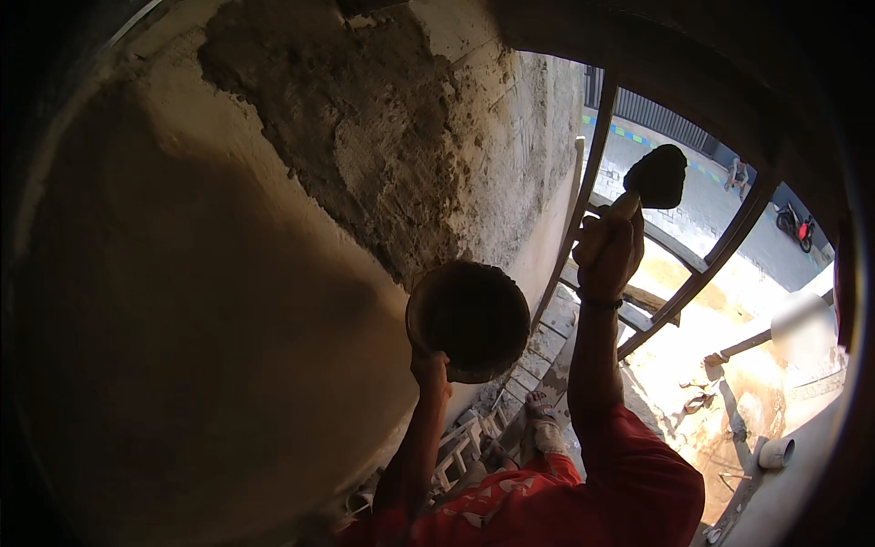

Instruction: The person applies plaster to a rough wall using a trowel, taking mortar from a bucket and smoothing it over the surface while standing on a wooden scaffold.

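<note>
A round, dark bowl (416, 319) is in front of the wall, its rim close to the plaster. My left hand (430, 372) is closed on the bowl's near edge; the bowl's contents are too dark to make out well. My right hand (609, 251), raised to the right, grips the handle of a trowel (661, 178). The trowel's blade points up and shows only as a dark shape, so I cannot tell whether mortar lies on it. A rough, dark patch of mortar (355, 109) covers the wall above the bowl.
Smooth shaded wall (210, 346) fills the left. Dark frame bars (592, 173) stand close behind my right hand. Below are my foot (544, 424), rubble and a white pipe (777, 453). Beyond the bars are a distant person (736, 176) and a red motorcycle (796, 225).
</note>
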`<state>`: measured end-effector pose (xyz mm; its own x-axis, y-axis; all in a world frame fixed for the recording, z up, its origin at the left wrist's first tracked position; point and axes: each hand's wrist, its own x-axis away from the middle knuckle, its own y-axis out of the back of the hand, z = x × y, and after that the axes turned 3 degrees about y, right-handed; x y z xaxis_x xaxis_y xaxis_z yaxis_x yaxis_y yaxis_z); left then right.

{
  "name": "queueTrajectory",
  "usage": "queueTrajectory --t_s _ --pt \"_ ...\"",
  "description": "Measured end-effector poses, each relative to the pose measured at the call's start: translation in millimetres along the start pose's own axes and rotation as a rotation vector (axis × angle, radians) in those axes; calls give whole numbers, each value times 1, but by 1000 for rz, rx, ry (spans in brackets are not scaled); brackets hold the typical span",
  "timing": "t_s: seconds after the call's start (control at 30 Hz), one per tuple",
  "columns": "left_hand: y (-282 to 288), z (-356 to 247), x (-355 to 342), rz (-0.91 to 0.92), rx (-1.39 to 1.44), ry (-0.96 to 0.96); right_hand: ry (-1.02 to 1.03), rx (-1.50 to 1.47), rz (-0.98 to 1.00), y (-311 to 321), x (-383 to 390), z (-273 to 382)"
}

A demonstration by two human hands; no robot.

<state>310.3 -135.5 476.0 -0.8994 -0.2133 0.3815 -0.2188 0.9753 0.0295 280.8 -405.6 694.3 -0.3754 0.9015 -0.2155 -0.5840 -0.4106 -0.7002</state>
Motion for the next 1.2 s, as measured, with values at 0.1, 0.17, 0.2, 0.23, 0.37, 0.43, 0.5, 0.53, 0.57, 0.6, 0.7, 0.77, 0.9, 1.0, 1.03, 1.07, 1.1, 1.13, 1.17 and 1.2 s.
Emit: queueTrajectory --t_s 0.1,0.17,0.2,0.23,0.37,0.43,0.5,0.53,0.57,0.6,0.7,0.77,0.9,1.0,1.03,1.07,1.1,1.13,1.17,1.2 --pt "30 10 11 -58 -115 19 126 -67 -37 -20 -34 -21" --pt "40 11 22 -120 -61 182 237 41 -71 -26 -58 -56" --pt "47 12 28 -117 -75 148 286 91 -91 -31 -70 -74" --pt "56 11 32 -126 -97 114 276 115 -113 -50 -73 -83" --pt "45 -2 37 -108 -62 81 466 707 -168 -100 -124 -211" --pt "47 2 41 -140 -66 288 217 869 344 -158 -83 -223" --pt "59 19 33 -213 -62 248 182 722 521 -211 -25 -177" --pt "58 23 31 -264 -79 203 257 585 451 -221 -16 -167" --pt "55 21 28 -307 -86 149 347 446 380 -223 -16 -160" --pt "50 18 29 -288 -38 210 380 450 418 -214 -18 -156" --pt "36 0 34 -245 7 205 366 471 558 -165 -21 -148" --pt "27 -11 36 -189 -158 132 -47 253 648 -99 -5 -142" --pt "26 7 17 -53 -70 132 -710 529 875 31 28 -100" --pt "12 7 9 9 -116 71 -553 855 1229 109 38 -75" --pt "2 0 12 -23 -77 124 -456 969 1354 116 34 -64" --pt "-7 -6 18 3 -68 106 -181 1046 1534 134 30 -65" --pt "-14 -14 21 21 -56 70 130 1079 1699 143 25 -74" --pt "-16 -16 23 69 -16 7 73 1114 1725 139 24 -77" --pt "-18 -20 25 129 25 -66 28 1159 1740 132 21 -77" --pt "-22 -26 27 126 25 -95 -120 1249 1691 121 22 -82"
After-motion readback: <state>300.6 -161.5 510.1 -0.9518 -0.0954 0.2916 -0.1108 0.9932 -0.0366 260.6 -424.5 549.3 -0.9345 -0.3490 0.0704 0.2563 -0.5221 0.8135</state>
